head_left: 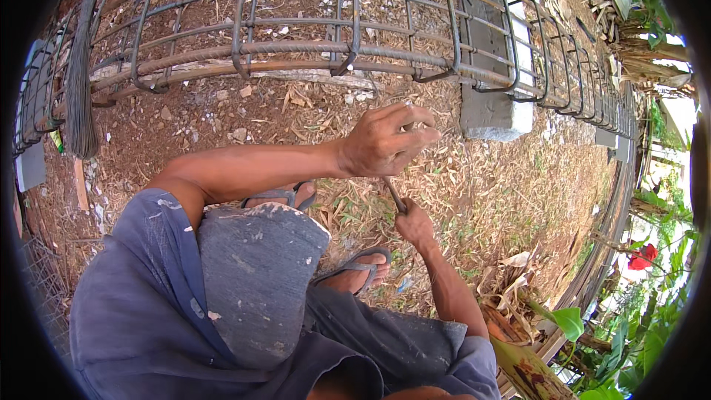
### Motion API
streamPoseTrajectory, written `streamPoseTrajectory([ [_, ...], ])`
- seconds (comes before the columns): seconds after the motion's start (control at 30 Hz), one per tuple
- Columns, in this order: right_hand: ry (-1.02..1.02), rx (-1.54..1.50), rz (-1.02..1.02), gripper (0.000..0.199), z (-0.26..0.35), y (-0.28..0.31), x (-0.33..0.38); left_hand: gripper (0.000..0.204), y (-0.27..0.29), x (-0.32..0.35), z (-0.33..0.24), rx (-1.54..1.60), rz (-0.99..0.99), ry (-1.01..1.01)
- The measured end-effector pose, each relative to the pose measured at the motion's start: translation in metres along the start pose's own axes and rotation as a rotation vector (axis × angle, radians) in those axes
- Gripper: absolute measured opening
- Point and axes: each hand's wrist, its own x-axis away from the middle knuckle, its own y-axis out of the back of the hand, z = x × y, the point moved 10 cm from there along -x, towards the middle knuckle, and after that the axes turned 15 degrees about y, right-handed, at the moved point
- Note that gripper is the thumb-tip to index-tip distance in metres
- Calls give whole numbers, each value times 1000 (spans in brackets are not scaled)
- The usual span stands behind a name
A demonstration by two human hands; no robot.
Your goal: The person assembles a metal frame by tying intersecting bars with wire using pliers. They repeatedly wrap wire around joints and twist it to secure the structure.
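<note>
My left hand (pixel 389 139) is raised in front of me, its fingers loosely bent and apart, with nothing visible in them. Lower and to its right, my right hand (pixel 416 224) is closed around a thin dark metal rod-like tool (pixel 395 194). The tool slants up toward the left hand, which hides its far end, so its kind does not show. Beyond both hands a long rebar cage (pixel 296 48) of ribbed bars and bent stirrups runs across the view. A thick bundle of thin grey tie wire (pixel 80 104) hangs over the cage at the left.
A grey and white block (pixel 489 115) stands under the cage at right of centre. Dry leaves and stone chips cover the brown ground (pixel 518 200). Green plants (pixel 629 333) and a red flower (pixel 642 257) edge the right side. My sandalled feet (pixel 359 270) are below the hands.
</note>
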Motion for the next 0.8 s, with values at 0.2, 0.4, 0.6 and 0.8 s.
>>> streamPoseTrajectory([
  [0.2,27,-498,-241,41,30,156,94,47,-24,-35,-3,-1,60,51],
  [0.4,67,406,-276,65,168,285,122,11,-33,-39,3,146,18,108],
  [0.6,163,760,-167,73,224,297,94,5,-26,-38,-1,269,-130,176],
  [0.8,190,1008,-157,74,238,306,92,17,-21,-43,6,393,-150,236],
])
